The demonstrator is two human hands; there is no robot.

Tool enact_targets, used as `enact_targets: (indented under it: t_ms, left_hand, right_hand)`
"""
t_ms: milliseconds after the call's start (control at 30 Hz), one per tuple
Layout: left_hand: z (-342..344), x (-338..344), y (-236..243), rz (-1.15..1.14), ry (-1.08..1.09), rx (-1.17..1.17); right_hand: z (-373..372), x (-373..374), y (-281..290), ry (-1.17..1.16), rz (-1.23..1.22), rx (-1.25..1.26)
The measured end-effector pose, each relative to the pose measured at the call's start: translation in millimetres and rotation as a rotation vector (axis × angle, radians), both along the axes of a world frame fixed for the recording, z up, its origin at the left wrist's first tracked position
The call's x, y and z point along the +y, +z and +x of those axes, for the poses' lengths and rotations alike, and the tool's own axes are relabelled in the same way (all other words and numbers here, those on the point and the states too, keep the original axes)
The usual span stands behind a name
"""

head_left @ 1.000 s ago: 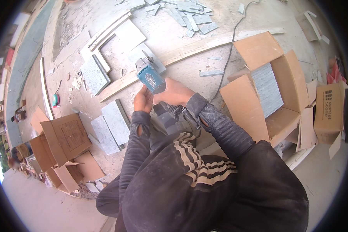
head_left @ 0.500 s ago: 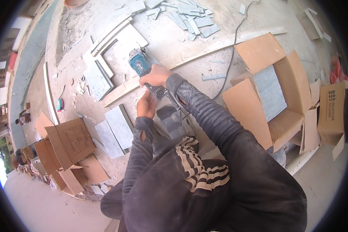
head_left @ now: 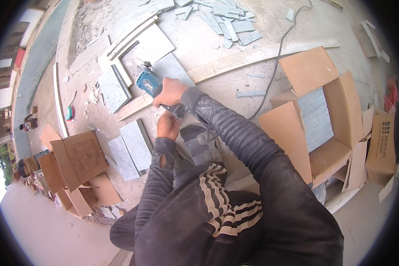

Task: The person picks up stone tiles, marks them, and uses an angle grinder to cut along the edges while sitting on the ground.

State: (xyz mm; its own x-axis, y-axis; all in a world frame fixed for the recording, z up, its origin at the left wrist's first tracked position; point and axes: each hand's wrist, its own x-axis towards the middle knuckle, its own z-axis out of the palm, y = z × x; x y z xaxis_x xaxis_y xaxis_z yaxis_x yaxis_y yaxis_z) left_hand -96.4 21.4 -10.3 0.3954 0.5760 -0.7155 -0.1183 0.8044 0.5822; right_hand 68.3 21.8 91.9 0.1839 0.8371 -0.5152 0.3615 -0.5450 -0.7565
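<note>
My right hand (head_left: 169, 91) is wrapped round a teal power tool (head_left: 150, 82) with a metal head and dark rear body, held pointing up and to the left. My left hand (head_left: 169, 124) has its fingers curled at the tool's dark rear end, lower down and partly hidden. The tool's head is over or beside a grey stone tile (head_left: 175, 68) by a pale timber board (head_left: 217, 71). Two more grey tiles (head_left: 136, 139) lie left of my left hand. My dark-sleeved forearms reach up over my lap.
An open cardboard box (head_left: 328, 97) holding stone slabs is at right; more boxes (head_left: 77, 162) are at left. Broken stone strips (head_left: 230, 24) lie at top. A black cord (head_left: 279, 57) crosses the ground. A tape measure (head_left: 70, 113) lies left. Other people (head_left: 29, 124) are at far left.
My right hand and the tool's head have moved left, the hand also upward, turning the tool. My left hand has shifted slightly and its fingers are now at the tool's rear end.
</note>
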Motion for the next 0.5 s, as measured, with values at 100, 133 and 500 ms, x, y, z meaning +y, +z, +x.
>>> enact_targets:
  t_ms: [100,133,500]
  left_hand:
    - [2,-1,-1,-0.002,0.014,0.013]
    - [0,0,-2,-0.002,0.011,0.007]
    - [1,0,0,-0.003,-0.007,0.02]
  right_hand:
    - [7,5,-3,0.048,-0.026,0.029]
    - [8,7,-4,0.047,-0.023,0.029]
    - [14,7,-4,0.059,-0.029,0.038]
